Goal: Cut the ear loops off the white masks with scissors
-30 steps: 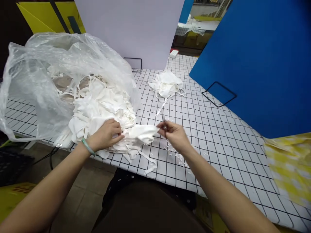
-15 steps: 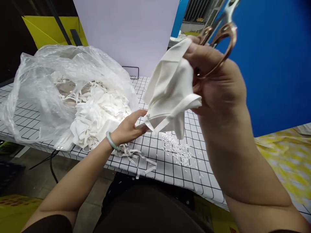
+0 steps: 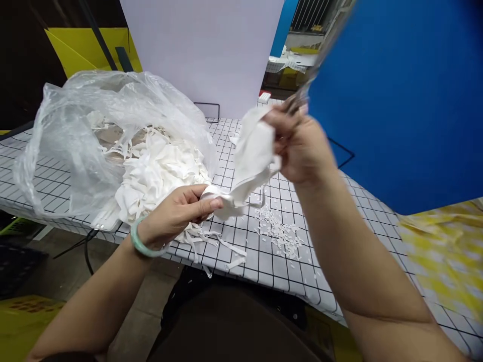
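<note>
A white fabric piece (image 3: 253,151) with narrow straps is stretched between my two hands above the table. My left hand (image 3: 184,206), with a pale green bangle (image 3: 145,244) at the wrist, pinches its lower left end. My right hand (image 3: 302,146) grips the upper right part and also keeps a pair of scissors (image 3: 307,85), blurred by motion, with the blades pointing up and away. Left of the fabric lies a heap of similar white pieces (image 3: 158,171), spilling from a clear plastic bag (image 3: 75,136). Small white snippets (image 3: 281,234) are scattered below my right hand.
The table has a white cloth with a black grid (image 3: 260,269). Cut white straps (image 3: 222,246) lie near its front edge. A pale panel (image 3: 199,50) and a blue panel (image 3: 400,100) stand behind. Yellow checked cloth (image 3: 445,246) covers the right side.
My right hand has moved down and left with the fabric and scissors. My left hand has drawn back left and now pinches the fabric's end, which spreads between both hands.
</note>
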Motion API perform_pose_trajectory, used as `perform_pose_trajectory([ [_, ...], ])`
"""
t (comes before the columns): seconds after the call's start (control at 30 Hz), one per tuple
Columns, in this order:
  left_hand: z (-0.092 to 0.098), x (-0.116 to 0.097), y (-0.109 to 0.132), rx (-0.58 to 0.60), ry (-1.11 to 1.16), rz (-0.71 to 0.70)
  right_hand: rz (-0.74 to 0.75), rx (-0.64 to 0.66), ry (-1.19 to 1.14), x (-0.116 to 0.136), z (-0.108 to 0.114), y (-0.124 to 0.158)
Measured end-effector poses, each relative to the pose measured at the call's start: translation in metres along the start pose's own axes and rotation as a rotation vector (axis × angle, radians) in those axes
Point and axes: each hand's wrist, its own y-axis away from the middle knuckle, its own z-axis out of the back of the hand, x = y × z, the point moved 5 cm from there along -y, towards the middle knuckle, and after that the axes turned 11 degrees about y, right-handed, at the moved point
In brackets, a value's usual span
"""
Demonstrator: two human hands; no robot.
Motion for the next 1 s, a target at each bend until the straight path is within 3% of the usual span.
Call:
perform_pose_trajectory([
  [0.07, -0.01, -0.011, 0.006, -0.041, -0.034, -0.066, -0.068, 0.044, -0.061, -0.012, -0.023, 0.019],
  [0.23, -0.024, -0.011, 0.014, -0.081, -0.418, -0.215, -0.118, 0.429, -0.293, -0.037, -0.078, 0.096],
  [0.33, -0.023, 0.001, 0.017, -0.168, -0.564, -0.277, -0.181, 0.359, -0.299, -0.059, -0.082, 0.113],
  [0.43, -0.018, 0.035, 0.017, -0.171, -0.273, -0.056, -0.173, 0.156, -0.244, -0.073, -0.07, 0.111],
  [0.57, -0.03, 0.09, 0.019, -0.048, 0.519, 0.36, -0.083, 0.008, -0.192, -0.072, -0.059, 0.117],
  [0.67, -0.041, 0.109, 0.019, -0.048, 0.796, 0.444, -0.066, -0.064, -0.227, -0.074, -0.056, 0.131],
  [0.77, -0.044, 0.107, 0.019, -0.059, 0.723, 0.387, -0.156, -0.136, -0.272, -0.085, -0.049, 0.142],
  [0.87, -0.043, 0.089, 0.019, -0.048, 0.43, 0.235, -0.304, -0.127, -0.249, -0.098, -0.044, 0.154],
  [1.0, -0.048, 0.052, 0.015, -0.074, -0.061, -0.203, -0.495, -0.013, -0.231, -0.103, -0.057, 0.175],
])
